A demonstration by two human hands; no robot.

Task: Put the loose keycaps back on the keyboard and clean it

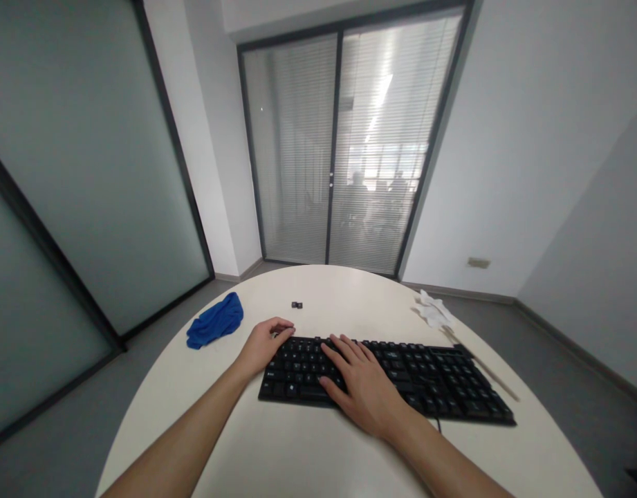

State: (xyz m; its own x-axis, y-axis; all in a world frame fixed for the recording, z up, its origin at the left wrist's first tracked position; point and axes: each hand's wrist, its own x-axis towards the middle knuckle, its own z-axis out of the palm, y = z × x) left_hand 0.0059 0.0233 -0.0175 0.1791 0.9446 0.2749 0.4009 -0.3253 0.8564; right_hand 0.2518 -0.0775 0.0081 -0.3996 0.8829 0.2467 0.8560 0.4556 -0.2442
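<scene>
The left hand (263, 346) is at the near-left end of the black keyboard (401, 379), thumb and fingers bent at its far corner. The right hand (367, 387) lies spread over the keys. Beyond the left hand, two small black keycaps (297, 305) sit on the pale surface (277, 449); left of it lies a blue cloth (215, 321). Beyond and right of the right hand are a white cloth (433, 309) and a thin stick (481, 364).

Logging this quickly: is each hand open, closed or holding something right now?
Left hand: fingers curled at the keyboard's far left corner; grip can't be told.
Right hand: open, palm down over the keyboard.
</scene>
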